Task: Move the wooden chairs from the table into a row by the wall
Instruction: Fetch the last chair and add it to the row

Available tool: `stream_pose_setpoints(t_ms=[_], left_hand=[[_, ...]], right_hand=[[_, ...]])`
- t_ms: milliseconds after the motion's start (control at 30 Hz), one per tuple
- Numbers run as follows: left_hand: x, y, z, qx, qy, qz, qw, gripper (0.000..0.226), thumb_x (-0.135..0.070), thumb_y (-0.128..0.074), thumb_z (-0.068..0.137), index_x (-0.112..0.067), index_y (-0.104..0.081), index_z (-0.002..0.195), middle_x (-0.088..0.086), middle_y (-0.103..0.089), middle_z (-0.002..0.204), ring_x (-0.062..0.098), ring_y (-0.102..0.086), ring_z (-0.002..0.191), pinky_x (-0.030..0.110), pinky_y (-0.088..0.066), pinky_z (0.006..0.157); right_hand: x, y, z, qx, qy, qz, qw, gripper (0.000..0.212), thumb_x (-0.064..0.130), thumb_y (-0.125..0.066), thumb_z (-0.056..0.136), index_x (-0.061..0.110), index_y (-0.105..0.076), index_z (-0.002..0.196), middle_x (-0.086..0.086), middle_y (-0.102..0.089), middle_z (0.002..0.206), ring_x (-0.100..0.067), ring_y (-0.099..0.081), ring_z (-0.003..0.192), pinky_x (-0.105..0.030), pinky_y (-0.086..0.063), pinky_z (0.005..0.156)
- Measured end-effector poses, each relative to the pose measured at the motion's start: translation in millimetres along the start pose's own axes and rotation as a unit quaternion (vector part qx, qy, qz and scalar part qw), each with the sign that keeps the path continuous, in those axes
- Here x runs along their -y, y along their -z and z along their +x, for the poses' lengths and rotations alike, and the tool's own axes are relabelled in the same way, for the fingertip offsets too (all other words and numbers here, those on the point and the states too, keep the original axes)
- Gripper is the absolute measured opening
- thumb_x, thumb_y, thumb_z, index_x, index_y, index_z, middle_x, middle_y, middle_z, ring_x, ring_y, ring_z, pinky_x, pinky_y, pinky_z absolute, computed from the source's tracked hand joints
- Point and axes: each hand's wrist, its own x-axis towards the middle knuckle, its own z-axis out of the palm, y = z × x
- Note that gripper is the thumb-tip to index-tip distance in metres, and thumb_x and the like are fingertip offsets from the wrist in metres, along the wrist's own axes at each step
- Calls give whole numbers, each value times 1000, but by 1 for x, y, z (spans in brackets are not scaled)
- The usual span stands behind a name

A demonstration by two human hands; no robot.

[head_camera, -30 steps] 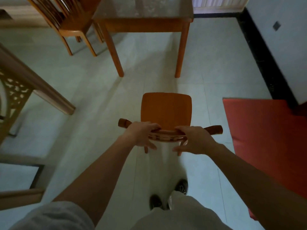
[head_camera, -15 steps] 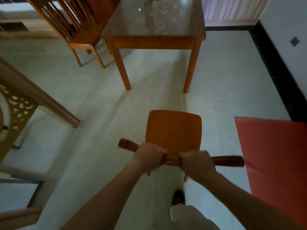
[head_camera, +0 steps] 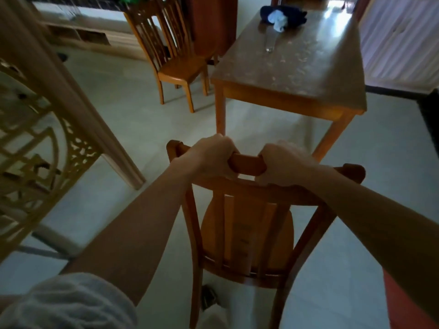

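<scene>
A wooden chair [head_camera: 247, 233] with a slatted back is right in front of me, its back towards me and its seat below my arms. My left hand [head_camera: 209, 157] grips the left half of its top rail, and my right hand [head_camera: 285, 162] grips the right half. The wooden table [head_camera: 292, 74] with a glossy mottled top is just beyond the chair. A second wooden chair [head_camera: 175, 55] stands at the table's far left side.
A carved pale wooden frame [head_camera: 54, 129] leans in at the left. A dark cloth bundle [head_camera: 282, 14] and a clear glass item [head_camera: 269, 42] lie on the table. A red mat [head_camera: 408, 302] shows at the lower right. A low shelf unit [head_camera: 90, 34] lines the far wall.
Both hands have closed tightly on the top rail. The chair now sits nearer and higher in view, its slatted back showing, and my view has lifted towards the table.
</scene>
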Motion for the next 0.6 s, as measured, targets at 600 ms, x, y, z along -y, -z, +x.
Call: stream_pose_setpoints(t_ms=[600], left_hand=[[239, 163, 25, -45, 113, 10, 993, 35, -30, -92, 71, -41, -59, 69, -23, -59, 63, -5, -60, 62, 13, -38, 57]], right_hand=[[117, 89, 279, -54, 129, -25, 990, 22, 46, -76, 68, 31, -60, 65, 11, -58, 60, -6, -55, 52, -23, -33, 45]])
